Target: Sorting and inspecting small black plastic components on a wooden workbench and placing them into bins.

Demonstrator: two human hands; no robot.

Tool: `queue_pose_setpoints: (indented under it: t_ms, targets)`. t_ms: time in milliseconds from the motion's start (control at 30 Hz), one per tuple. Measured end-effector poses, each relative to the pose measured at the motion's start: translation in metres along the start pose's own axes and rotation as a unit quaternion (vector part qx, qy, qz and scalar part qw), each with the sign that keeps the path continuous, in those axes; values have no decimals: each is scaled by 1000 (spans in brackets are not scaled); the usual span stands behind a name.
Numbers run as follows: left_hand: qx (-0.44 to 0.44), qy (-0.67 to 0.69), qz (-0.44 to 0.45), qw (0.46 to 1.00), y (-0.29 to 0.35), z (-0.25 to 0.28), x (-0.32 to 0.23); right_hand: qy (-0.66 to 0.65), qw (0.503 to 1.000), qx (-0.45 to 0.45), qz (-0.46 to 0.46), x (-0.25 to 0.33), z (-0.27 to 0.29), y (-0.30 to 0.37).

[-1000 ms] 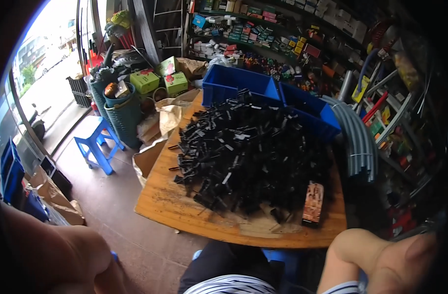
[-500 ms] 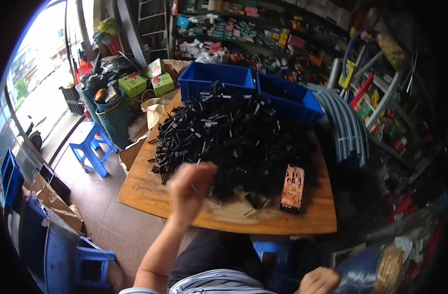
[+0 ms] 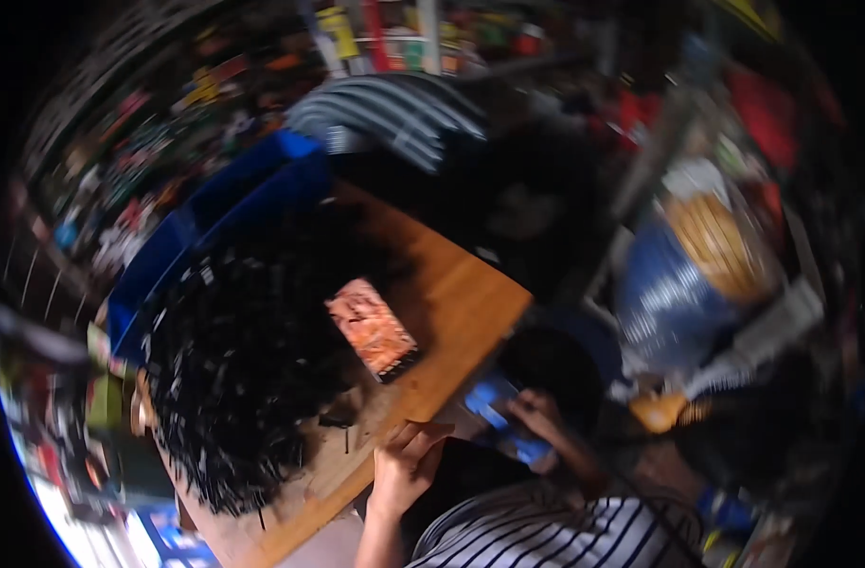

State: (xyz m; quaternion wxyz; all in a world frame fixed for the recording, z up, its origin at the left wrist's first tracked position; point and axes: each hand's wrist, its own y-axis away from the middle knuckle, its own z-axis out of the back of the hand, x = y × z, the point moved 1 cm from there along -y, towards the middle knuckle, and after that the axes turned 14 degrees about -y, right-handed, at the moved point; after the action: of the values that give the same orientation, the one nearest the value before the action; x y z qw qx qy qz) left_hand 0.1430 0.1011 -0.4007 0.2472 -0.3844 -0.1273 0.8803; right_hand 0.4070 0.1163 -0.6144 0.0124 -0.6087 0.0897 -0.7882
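Observation:
My left hand [image 3: 409, 469] is at the near edge of the wooden table [image 3: 461, 293], fingers curled and pressed together. Whatever might be between them is hidden. Lower than the tabletop, my right hand [image 3: 538, 417] is beside a blue plastic stool [image 3: 499, 407]; its fingers are smeared by motion, and I cannot tell whether it grips the stool. A large heap of small black plastic parts [image 3: 233, 360] covers much of the table. Beside the heap, a flat rectangular object with a bright orange-pink face [image 3: 371, 327], phone-like in shape, leans or lies on the wood.
Two blue bins [image 3: 252, 185] stand along the table's far side. Beyond them is a coil of grey hose [image 3: 394, 104]. At the right sits a plastic-wrapped blue and yellow bundle [image 3: 693, 275]. Crowded shelves [image 3: 158, 133] fill the back left. Much is blurred.
My view has swung to the right, so the table now appears tilted at the left. The left hand has come down from over the heap to the table's edge. The right hand has moved beside the stool.

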Motion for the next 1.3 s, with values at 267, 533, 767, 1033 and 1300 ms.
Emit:
queue_pose_setpoints:
  t_ms: [267,533,767,1033,1300]
  targets:
    - [47,14,-28,998,40,-18,4,-153,834,-522,-90,-182,41,68]
    - [-58,18,37,997,93,29,11,-60,992,-85,72,-190,200,-141]
    - [-126,11,-7,992,87,11,15,100,972,210,45,-90,-108,9]
    - [-41,27,-10,999,51,11,4,191,953,224,-69,-4,-100,-22]
    - [-19,52,-7,998,62,13,-7,197,942,249,-111,-24,-12,-9]
